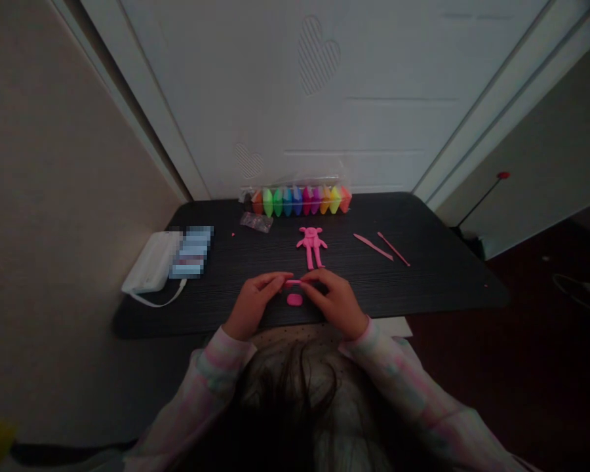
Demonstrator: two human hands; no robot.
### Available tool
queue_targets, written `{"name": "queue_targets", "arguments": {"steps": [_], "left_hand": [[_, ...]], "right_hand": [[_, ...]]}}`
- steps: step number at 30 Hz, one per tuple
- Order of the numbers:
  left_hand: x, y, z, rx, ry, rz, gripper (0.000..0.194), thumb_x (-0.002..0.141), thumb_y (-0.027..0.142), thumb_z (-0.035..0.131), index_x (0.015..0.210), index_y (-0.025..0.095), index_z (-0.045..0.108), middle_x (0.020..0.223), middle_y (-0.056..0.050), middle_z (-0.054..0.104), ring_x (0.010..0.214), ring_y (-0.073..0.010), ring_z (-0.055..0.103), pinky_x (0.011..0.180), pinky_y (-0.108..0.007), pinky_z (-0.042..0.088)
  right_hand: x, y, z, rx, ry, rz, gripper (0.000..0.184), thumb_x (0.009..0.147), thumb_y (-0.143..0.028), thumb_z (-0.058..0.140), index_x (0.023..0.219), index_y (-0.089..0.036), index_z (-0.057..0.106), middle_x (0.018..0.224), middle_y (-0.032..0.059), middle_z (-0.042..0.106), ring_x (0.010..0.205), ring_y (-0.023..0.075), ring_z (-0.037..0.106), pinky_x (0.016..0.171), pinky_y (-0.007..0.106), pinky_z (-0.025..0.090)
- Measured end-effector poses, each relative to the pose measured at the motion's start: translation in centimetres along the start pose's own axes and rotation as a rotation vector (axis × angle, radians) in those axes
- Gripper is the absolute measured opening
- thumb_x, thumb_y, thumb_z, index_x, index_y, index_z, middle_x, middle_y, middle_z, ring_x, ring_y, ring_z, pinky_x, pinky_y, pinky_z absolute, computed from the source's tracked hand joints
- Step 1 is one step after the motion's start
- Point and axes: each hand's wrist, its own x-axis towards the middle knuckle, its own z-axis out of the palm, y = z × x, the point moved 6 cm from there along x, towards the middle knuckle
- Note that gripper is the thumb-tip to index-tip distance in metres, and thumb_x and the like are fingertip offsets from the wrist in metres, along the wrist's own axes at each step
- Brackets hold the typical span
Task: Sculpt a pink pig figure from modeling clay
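Note:
Between my two hands, near the table's front edge, is a thin strip of pink clay [294, 282]. My left hand [256, 298] pinches its left end, and my right hand [335, 299] pinches the right end. Just below the strip a flat, rounded piece of pink clay [294, 299] lies on the table. Beyond my right fingers lies a pink clay figure [311, 246] with a head, arms and two long legs. To the right are two pink modelling tools, a knife-shaped one [373, 246] and a thinner stick [393, 248].
A row of colourful clay packs [297, 200] stands at the back of the dark table [437, 262]. In front of it lies a small clear bag [256, 222]. At the left are a white device [152, 261] with a cable and a blurred blue object [193, 252]. A white door [373, 78] rises behind.

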Motion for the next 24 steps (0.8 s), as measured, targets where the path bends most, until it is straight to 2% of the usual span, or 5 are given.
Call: {"name": "queue_targets", "arguments": {"steps": [4, 7, 13, 24], "left_hand": [[0.0, -0.9, 0.4, -0.317, 0.028, -0.046, 0.021, 0.070, 0.032, 0.058, 0.078, 0.016, 0.069, 0.068, -0.002, 0.064, 0.064, -0.0108, 0.051, 0.065, -0.024, 0.039], [-0.1, -1.0, 0.6, -0.423, 0.021, -0.067, 0.018, 0.066, 0.028, 0.062, 0.076, 0.015, 0.069, 0.066, -0.002, 0.064, 0.063, -0.0100, 0.051, 0.065, -0.023, 0.038], [0.0, -1.3, 0.6, -0.441, 0.035, -0.089, 0.018, 0.064, 0.027, 0.064, 0.077, 0.015, 0.069, 0.064, -0.001, 0.063, 0.065, -0.0102, 0.052, 0.067, -0.024, 0.038], [0.1, -1.3, 0.5, -0.286, 0.031, -0.059, 0.016, 0.063, 0.027, 0.064, 0.074, 0.017, 0.069, 0.070, -0.001, 0.065, 0.066, -0.0109, 0.053, 0.067, -0.023, 0.038]], "right_hand": [[-0.1, 0.6, 0.2, 0.117, 0.015, 0.076, 0.009, 0.075, -0.024, 0.055, 0.080, -0.018, 0.060, 0.078, 0.0015, 0.062, 0.074, 0.0129, 0.056, 0.068, 0.024, 0.043], [-0.2, 1.2, 0.4, 0.226, 0.020, 0.155, 0.010, 0.074, -0.026, 0.056, 0.080, -0.018, 0.060, 0.077, 0.0011, 0.062, 0.072, 0.0126, 0.056, 0.067, 0.024, 0.043], [-0.1, 1.6, 1.2, 0.391, -0.010, 0.243, 0.011, 0.072, -0.027, 0.058, 0.079, -0.018, 0.059, 0.076, 0.0006, 0.060, 0.070, 0.0119, 0.055, 0.065, 0.023, 0.043], [-0.1, 1.5, 1.5, 0.395, -0.030, 0.226, 0.014, 0.072, -0.029, 0.058, 0.079, -0.018, 0.059, 0.074, 0.0007, 0.060, 0.068, 0.0123, 0.055, 0.064, 0.024, 0.043]]}}
